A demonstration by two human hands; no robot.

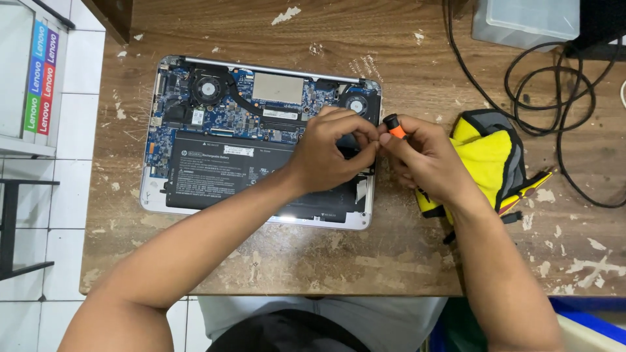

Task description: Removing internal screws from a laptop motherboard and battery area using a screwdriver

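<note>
- Currently, left hand (332,153) fingers pinch closed just beside the orange-and-black screwdriver (393,125).
- Right hand (424,160) fingers grip it.
- White rectangular label (238,150) lies on the black battery (228,175), left of the fingers.

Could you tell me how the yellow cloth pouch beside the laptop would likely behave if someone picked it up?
The yellow pouch looks like soft fabric, creased and slumped on the wooden table, so it would probably flop and sag. It seems light, and unlikely to roll.

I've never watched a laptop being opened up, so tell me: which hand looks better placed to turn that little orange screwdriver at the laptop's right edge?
Probably the right hand: it already grips the orange-and-black screwdriver. The left hand rests over the opened laptop, its fingertips pinched beside the tool.
</note>
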